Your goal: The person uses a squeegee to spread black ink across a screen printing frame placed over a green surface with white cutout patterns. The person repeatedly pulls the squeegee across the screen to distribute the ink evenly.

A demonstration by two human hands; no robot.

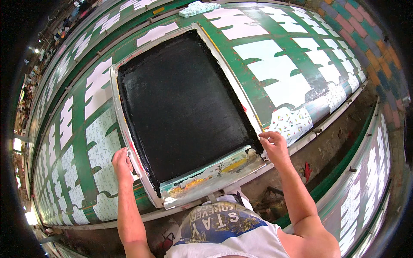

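A screen-printing frame (215,174) lies on the long green table in front of me, tilted slightly to the left. Its mesh is covered with a black layer (180,103), and dried paint in several colours stains the near end. My left hand (123,164) is closed on the frame's left side, by a small metal fitting. At the near right corner, my right hand (274,147) pinches the frame's edge between thumb and fingers. Beside that hand lies a white fabric piece with a small colourful print (290,122). Whatever lies beneath the frame is hidden.
Rows of white cut fabric pieces (275,73) cover the green table (251,49); those at left carry pale prints (103,144). A crumpled cloth (198,9) sits at the far edge. Another table with pieces (365,180) stands right, across a gap, near a coloured brick floor (359,30).
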